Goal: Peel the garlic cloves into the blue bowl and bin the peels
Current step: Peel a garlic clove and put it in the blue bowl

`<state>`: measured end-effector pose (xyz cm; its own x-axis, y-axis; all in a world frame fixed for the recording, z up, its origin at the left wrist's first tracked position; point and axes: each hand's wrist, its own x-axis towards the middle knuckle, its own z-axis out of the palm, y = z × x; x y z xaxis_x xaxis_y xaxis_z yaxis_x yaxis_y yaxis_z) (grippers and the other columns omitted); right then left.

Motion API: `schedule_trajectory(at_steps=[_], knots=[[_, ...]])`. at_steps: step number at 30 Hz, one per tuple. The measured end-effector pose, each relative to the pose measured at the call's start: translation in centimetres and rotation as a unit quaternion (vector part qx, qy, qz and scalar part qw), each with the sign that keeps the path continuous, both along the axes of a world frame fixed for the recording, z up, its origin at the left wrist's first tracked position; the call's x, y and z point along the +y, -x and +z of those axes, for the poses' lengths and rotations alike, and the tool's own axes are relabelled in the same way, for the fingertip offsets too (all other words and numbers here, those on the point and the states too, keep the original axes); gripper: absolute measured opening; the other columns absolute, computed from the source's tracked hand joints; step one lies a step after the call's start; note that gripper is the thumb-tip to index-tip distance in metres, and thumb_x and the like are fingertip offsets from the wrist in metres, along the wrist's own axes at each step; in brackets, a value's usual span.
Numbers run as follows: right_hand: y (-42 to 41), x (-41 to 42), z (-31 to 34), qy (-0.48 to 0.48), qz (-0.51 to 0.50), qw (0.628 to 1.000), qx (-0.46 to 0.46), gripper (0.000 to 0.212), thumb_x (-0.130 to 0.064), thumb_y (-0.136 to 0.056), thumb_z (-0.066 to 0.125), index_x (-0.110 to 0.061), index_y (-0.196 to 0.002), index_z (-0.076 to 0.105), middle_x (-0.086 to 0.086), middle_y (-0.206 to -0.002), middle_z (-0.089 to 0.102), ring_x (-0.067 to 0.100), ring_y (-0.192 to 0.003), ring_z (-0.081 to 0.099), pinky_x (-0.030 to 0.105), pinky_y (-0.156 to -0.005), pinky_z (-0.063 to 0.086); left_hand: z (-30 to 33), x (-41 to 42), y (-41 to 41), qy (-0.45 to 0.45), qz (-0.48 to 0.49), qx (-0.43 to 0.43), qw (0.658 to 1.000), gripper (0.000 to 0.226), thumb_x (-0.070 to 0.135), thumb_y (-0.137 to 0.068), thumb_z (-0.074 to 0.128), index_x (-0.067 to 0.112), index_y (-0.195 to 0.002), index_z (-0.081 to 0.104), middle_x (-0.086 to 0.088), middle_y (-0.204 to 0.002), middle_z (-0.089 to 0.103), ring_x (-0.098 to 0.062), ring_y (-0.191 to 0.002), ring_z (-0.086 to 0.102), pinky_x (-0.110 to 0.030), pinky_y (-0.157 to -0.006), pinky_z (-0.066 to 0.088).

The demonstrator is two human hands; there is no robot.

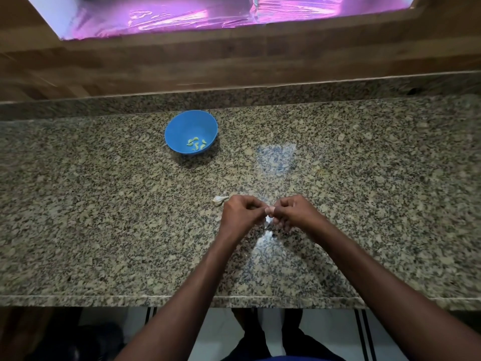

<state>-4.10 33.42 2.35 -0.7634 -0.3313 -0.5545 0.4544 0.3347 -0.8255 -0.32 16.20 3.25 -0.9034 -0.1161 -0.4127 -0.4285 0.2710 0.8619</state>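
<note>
on the speckled granite counter point(104, 204) below wood panelling point(156, 66), both hands point(268, 213) pinch a garlic clove point(270, 210).

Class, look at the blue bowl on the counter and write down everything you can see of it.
The blue bowl is round, plain and smooth, plastic by its look, with a thin rim and a deep sloping wall. It stands upright on the speckled granite counter, toward the back, left of the middle, away from both hands. Neither hand touches it. Inside, on the bottom, lie a few small pale yellow-green peeled garlic cloves. It casts a soft shadow toward the front.
</note>
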Motion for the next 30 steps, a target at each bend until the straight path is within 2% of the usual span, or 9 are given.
schedule_trajectory(at_steps=[5,10,14,16,20,22,25,27,30], knots=[[0.1,0.2,-0.6,0.031,-0.013,0.998,-0.044,0.011,-0.006,-0.096,0.065,0.003,-0.093,0.068,0.01,-0.072,0.068,0.012,-0.056,0.058,0.022,-0.051,0.045,-0.2,0.0,0.2,0.003,-0.016,-0.022,1.0,0.014,0.019,-0.091,0.077,0.006,-0.092,0.073,-0.011,-0.082,0.076,-0.021,-0.073,0.072,-0.043,-0.076,0.065],[0.4,0.1,-0.4,0.067,0.004,0.993,-0.101,0.013,-0.001,-0.096,0.059,0.0,-0.089,0.069,0.006,-0.067,0.064,0.011,-0.054,0.054,0.02,-0.048,0.042,-0.2,0.1,0.3,0.034,-0.034,-0.037,0.998,0.008,0.01,-0.1,0.064,0.005,-0.098,0.069,-0.006,-0.086,0.07,-0.008,-0.067,0.062,-0.012,-0.052,0.048],[0.8,-0.1,-0.1,0.067,-0.013,0.988,-0.14,0.016,-0.005,-0.095,0.055,-0.004,-0.083,0.066,0.002,-0.064,0.058,0.009,-0.051,0.048,0.018,-0.043,0.038,-0.2,0.4,0.3,0.065,-0.057,-0.019,0.996,0.013,0.016,-0.103,0.06,0.011,-0.092,0.067,-0.002,-0.083,0.067,-0.007,-0.066,0.058,-0.013,-0.05,0.043],[0.7,-0.5,0.1,0.031,-0.015,0.995,-0.094,0.018,-0.006,-0.094,0.058,-0.006,-0.077,0.065,0.002,-0.063,0.057,0.009,-0.048,0.046,0.019,-0.043,0.037,-0.3,0.7,0.4,0.089,-0.078,-0.026,0.993,0.019,0.02,-0.104,0.058,0.016,-0.086,0.062,-0.002,-0.08,0.064,-0.01,-0.065,0.054,-0.021,-0.053,0.043],[0.4,-1.3,0.1,-0.124,0.051,0.982,0.136,0.019,-0.013,-0.088,0.071,-0.011,-0.07,0.065,0.001,-0.061,0.06,0.008,-0.049,0.047,0.018,-0.046,0.04,-0.7,0.6,0.7,0.044,-0.082,-0.115,0.989,0.024,0.018,-0.107,0.052,0.008,-0.087,0.062,-0.008,-0.081,0.061,-0.019,-0.07,0.052,-0.033,-0.063,0.044],[0.0,-1.6,0.0,-0.164,0.08,0.959,0.219,0.021,-0.013,-0.087,0.072,-0.015,-0.068,0.062,-0.003,-0.061,0.058,0.005,-0.05,0.047,0.01,-0.045,0.037,-0.7,0.4,1.0,0.004,-0.072,-0.157,0.985,0.026,0.013,-0.107,0.051,0.007,-0.083,0.06,-0.007,-0.076,0.059,-0.015,-0.064,0.051,-0.031,-0.062,0.043],[-0.3,-1.6,-0.1,-0.191,0.1,0.935,0.28,0.02,-0.011,-0.088,0.069,-0.013,-0.069,0.062,-0.003,-0.061,0.056,0.005,-0.051,0.044,0.011,-0.043,0.035,-0.4,0.3,1.3,-0.044,-0.074,-0.182,0.98,0.025,0.007,-0.107,0.047,0.007,-0.084,0.057,-0.005,-0.073,0.056,-0.011,-0.059,0.048,-0.025,-0.056,0.041],[-0.2,-1.5,-0.2,-0.166,0.07,0.952,0.249,0.023,-0.009,-0.09,0.065,-0.012,-0.068,0.062,-0.002,-0.06,0.055,0.007,-0.051,0.044,0.012,-0.045,0.033,-0.4,0.6,1.2,-0.05,-0.063,-0.168,0.983,0.022,0.013,-0.109,0.047,0.005,-0.092,0.058,-0.004,-0.075,0.057,-0.011,-0.061,0.049,-0.025,-0.057,0.041],[0.2,-1.5,0.2,-0.056,-0.008,0.993,0.102,0.028,-0.008,-0.095,0.06,-0.01,-0.067,0.06,0.001,-0.059,0.052,0.01,-0.048,0.04,0.02,-0.044,0.034,-0.8,1.2,0.5,-0.02,-0.044,-0.111,0.993,0.022,0.021,-0.11,0.046,0.004,-0.106,0.06,-0.004,-0.085,0.059,-0.012,-0.07,0.05,-0.023,-0.057,0.041]])
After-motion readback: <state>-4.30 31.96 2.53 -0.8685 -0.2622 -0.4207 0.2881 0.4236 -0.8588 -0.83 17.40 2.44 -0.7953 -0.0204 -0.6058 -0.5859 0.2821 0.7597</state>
